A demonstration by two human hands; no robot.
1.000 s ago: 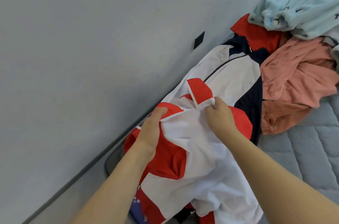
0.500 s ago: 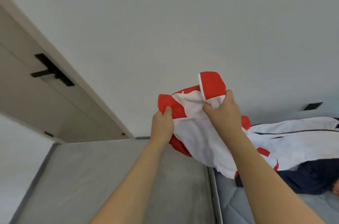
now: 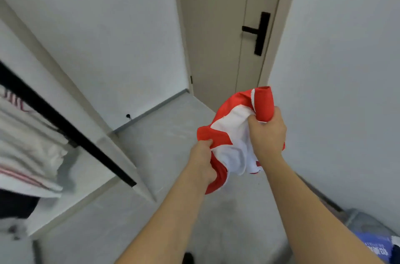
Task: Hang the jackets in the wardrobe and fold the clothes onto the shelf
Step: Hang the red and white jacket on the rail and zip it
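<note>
Both hands carry the red and white jacket (image 3: 236, 134) bunched in front of the chest, above the grey floor (image 3: 151, 155), apparently to bring it toward the wardrobe (image 3: 71, 134) at left. The left hand (image 3: 202, 160) grips its lower red edge; the right hand (image 3: 267, 131) clutches the red collar end. The bundle's long axis runs diagonally, collar pointing up toward the door (image 3: 218, 25)

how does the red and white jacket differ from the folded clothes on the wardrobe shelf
The red and white jacket is bunched up in the air, gripped by the left hand and right hand; the folded clothes lie stacked flat on the wardrobe shelf, untouched. The jacket has large solid red panels; the folded clothes are mostly white with thin red stripes. Both mix white and red.
</note>
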